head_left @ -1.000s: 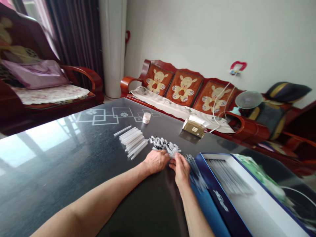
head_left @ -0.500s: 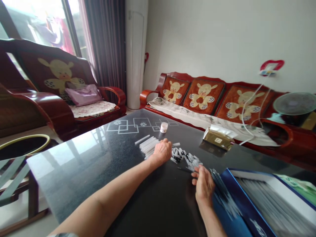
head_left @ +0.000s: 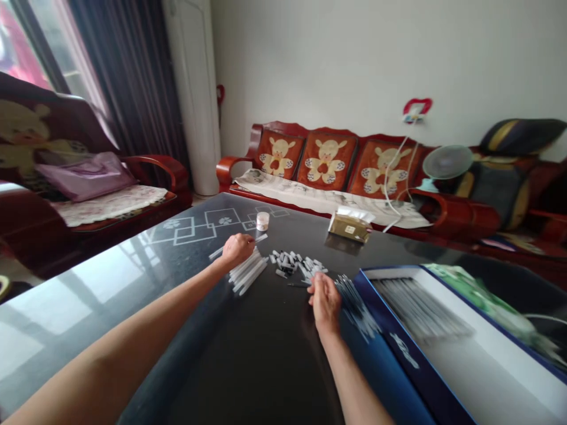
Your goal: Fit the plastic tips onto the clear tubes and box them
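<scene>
My left hand [head_left: 239,249] is closed with a white pen barrel [head_left: 261,238] sticking out to the right of its fingers. It hovers over the upper end of a row of white pen barrels [head_left: 248,273]. Beside them lies a loose heap of white and black pen caps [head_left: 295,263]. My right hand [head_left: 325,301] has its fingers curled at the near right edge of the caps. A thin dark stick [head_left: 297,285] ends at its fingertips; whether they grip it is unclear. Right of that hand lies a bundle of thin dark refills [head_left: 358,310].
An open blue box [head_left: 394,342] holding grey rods [head_left: 420,307] fills the right side of the black table [head_left: 266,360]. Green packaging [head_left: 482,295] lies along its far edge. A small white round container [head_left: 262,221] and a tissue pack [head_left: 349,226] stand farther back.
The view has swung right, showing more of the box. My left hand, with the white barrel, has moved left over the row, uncovering its near end. My right hand stays beside the caps.
</scene>
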The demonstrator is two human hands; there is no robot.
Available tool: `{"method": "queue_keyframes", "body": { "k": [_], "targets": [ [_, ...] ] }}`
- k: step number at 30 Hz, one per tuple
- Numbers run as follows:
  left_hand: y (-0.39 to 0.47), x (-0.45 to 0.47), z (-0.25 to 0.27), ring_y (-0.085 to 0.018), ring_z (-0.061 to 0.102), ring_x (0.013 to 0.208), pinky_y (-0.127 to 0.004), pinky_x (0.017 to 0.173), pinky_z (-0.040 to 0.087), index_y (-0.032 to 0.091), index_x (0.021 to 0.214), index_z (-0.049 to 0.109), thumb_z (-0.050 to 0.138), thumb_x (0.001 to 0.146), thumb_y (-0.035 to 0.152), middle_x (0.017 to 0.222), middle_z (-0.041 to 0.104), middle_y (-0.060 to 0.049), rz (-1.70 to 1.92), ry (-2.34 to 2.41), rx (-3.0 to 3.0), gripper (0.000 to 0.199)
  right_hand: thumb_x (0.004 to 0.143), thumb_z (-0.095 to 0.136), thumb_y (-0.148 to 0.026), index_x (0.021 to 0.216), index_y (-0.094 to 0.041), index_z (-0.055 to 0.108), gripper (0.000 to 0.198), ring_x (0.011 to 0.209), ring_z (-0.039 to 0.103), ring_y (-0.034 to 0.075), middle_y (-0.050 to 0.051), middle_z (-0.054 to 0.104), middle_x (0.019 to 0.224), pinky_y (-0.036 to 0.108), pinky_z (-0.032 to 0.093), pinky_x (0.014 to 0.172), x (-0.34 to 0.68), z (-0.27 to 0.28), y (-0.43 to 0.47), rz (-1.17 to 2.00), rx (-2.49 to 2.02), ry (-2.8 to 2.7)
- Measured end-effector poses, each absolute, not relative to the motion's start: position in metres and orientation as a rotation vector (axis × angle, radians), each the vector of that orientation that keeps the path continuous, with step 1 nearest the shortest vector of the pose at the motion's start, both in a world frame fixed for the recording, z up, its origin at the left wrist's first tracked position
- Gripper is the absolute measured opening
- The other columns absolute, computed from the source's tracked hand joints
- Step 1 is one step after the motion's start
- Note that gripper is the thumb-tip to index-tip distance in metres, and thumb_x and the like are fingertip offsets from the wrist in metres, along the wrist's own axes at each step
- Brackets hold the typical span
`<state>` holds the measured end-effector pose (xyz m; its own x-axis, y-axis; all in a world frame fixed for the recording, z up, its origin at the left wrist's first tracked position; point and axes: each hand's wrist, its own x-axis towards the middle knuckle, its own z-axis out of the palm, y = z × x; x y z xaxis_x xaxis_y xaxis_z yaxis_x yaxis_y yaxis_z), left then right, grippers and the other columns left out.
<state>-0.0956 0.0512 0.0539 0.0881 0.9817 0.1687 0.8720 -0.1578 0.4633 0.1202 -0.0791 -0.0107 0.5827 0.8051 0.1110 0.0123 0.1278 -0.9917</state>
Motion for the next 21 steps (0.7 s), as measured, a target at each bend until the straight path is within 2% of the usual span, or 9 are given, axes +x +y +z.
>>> {"method": "queue_keyframes", "body": {
  "k": [4,8,10,13,15,19,21],
  "targets": [
    [0.012,-0.043,0.037,-0.013,0.055,0.062,-0.023,0.058,0.042,0.014,0.098,0.071,0.059,0.075,0.042,0.066,0.064,-0.001,0.841,1.292,1.698,0.038,0.079,0.06,-0.051,0.103,-0.02,0.063,0.039,0.08,0.064,0.019,0.009,0.068,0.1,0.025,0.05,0.057,0.112,-0.008,-0.084,0.672,-1.224,-1.008],
    [-0.016,-0.01,0.021,-0.01,0.047,0.053,-0.022,0.051,0.037,0.013,0.086,0.071,0.062,0.068,0.044,0.057,0.053,0.002,0.731,1.051,1.633,0.037,0.085,0.052,-0.035,0.125,-0.02,0.05,0.043,0.089,0.063,0.019,0.011,0.063,0.111,0.031,0.053,0.073,0.113,-0.013,-0.082,0.505,-1.213,-1.102],
    [-0.019,-0.006,0.018,-0.01,0.045,0.054,-0.022,0.051,0.036,0.014,0.082,0.07,0.059,0.07,0.041,0.056,0.051,0.003,0.707,1.048,1.73,0.032,0.084,0.047,-0.024,0.13,-0.019,0.046,0.046,0.099,0.06,0.02,0.012,0.059,0.117,0.037,0.052,0.083,0.115,-0.015,-0.08,0.311,-1.238,-1.137],
    [-0.015,-0.01,0.019,-0.01,0.046,0.055,-0.021,0.052,0.037,0.016,0.077,0.07,0.056,0.071,0.037,0.055,0.05,0.004,0.661,1.072,1.884,0.026,0.078,0.044,-0.009,0.126,-0.019,0.052,0.05,0.123,0.046,0.025,0.013,0.049,0.132,0.045,0.041,0.102,0.115,-0.017,-0.078,-0.012,-1.257,-1.362],
    [-0.012,-0.016,0.024,-0.01,0.046,0.053,-0.021,0.05,0.036,0.015,0.076,0.069,0.054,0.071,0.034,0.053,0.049,0.004,0.569,1.049,1.867,0.024,0.077,0.045,-0.006,0.118,-0.02,0.059,0.046,0.128,0.041,0.026,0.011,0.051,0.13,0.047,0.035,0.106,0.114,-0.015,-0.079,-0.116,-1.271,-1.547],
    [-0.01,-0.031,0.041,-0.011,0.049,0.053,-0.02,0.047,0.037,0.014,0.094,0.066,0.058,0.067,0.026,0.055,0.055,0.004,0.398,0.878,1.738,0.03,0.087,0.048,-0.014,0.108,-0.022,0.065,0.028,0.119,0.046,0.025,0.006,0.064,0.112,0.044,0.037,0.102,0.11,-0.01,-0.084,-0.162,-1.315,-1.749],
    [-0.009,-0.041,0.05,-0.013,0.056,0.059,-0.02,0.05,0.041,0.014,0.106,0.064,0.065,0.069,0.027,0.064,0.062,0.0,0.344,0.807,1.631,0.039,0.09,0.047,-0.018,0.107,-0.022,0.064,0.024,0.113,0.049,0.024,0.006,0.065,0.107,0.042,0.038,0.1,0.109,-0.01,-0.087,-0.176,-1.338,-1.774]
  ]
}}
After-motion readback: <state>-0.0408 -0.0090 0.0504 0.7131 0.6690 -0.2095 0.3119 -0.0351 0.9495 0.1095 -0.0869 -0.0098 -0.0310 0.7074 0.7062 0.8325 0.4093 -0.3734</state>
